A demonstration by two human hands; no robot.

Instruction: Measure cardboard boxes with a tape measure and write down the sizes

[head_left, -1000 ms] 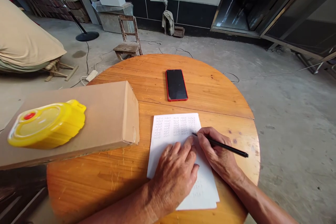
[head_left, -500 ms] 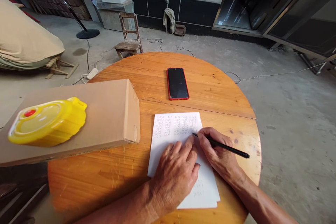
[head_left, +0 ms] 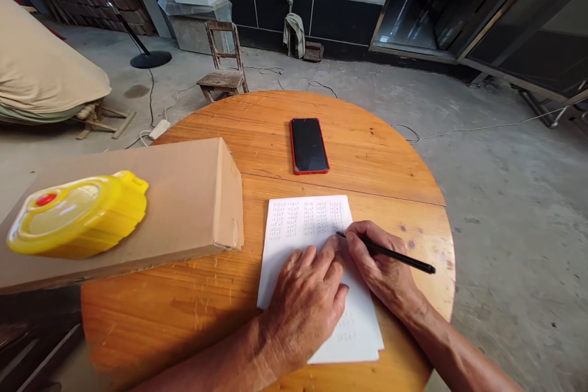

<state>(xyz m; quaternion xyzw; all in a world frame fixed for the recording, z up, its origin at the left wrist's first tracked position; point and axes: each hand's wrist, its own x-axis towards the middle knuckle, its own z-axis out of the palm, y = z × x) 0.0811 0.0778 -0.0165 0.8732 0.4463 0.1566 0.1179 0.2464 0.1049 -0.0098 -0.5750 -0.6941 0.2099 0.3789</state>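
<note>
White sheets of paper [head_left: 275, 269] lie on the round wooden table, with columns of small handwritten marks across the upper part. My left hand [head_left: 307, 297] rests flat on the paper, fingers stretched toward the writing. A black pen [head_left: 399, 257] is pinched in my right hand [head_left: 379, 263], its tip on the paper at the foot of the rightmost column. The two hands are close together, left fingertips just beside the pen tip. More faint writing shows near the paper's lower right, partly covered by my left hand.
A phone in a red case [head_left: 309, 146] lies beyond the paper on the table [head_left: 367, 128]. At left a cardboard box [head_left: 184, 196] carries a yellow plastic container [head_left: 82, 214] with a red button. A small wooden chair [head_left: 225, 73] stands behind the table.
The whole view has shifted very slightly. Both hands stay in place on the paper, and the pen tip remains at the rightmost column with a little more writing by it.
</note>
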